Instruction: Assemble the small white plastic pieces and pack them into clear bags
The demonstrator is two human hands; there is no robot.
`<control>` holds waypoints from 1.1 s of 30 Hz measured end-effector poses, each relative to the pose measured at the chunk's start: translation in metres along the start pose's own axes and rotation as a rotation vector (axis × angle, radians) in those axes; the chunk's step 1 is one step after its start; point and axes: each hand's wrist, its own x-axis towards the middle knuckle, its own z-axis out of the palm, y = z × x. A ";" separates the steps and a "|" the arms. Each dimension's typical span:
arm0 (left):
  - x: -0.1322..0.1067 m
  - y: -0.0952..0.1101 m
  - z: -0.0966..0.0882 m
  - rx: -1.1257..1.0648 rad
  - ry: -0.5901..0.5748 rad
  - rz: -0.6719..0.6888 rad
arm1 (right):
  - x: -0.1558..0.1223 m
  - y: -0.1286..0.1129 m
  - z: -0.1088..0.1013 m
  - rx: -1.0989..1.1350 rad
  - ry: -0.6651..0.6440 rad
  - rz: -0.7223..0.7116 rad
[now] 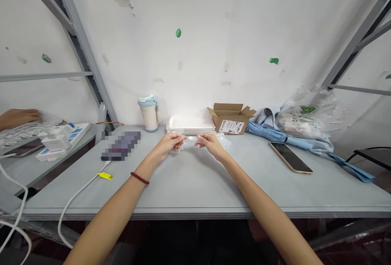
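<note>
Plastic piece (191,138): small, clear, held just above the table (195,191), in front of the white tray (189,125).
Long axis: left to right, spanning both hands.
Left hand (170,143): fingertips pinch its left end.
Right hand (211,143): fingertips pinch its right end.
Nearer hand: neither; both touch it.

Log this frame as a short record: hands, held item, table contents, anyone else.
left hand: pinches one end of the small clear item; red bead bracelet on the wrist
right hand: pinches the other end
held item: above the grey table; kind unclear
far edge: lidded cup, white tray, open cardboard box
right side: phone lying flat, blue umbrella, plastic bag
left side: white cable with yellow tag
nearby: another person's hand over the next table, by a power strip
</note>
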 end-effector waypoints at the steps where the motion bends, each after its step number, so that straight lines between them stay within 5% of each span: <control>1: 0.000 0.000 0.000 -0.004 -0.002 0.002 | 0.000 0.000 0.000 -0.018 -0.002 -0.005; 23: 0.000 -0.010 0.007 -0.013 -0.018 0.023 | -0.001 0.023 0.018 -0.441 0.077 -0.177; 33: 0.000 -0.011 0.008 -0.029 -0.055 0.018 | -0.002 0.020 0.016 -0.455 0.103 -0.209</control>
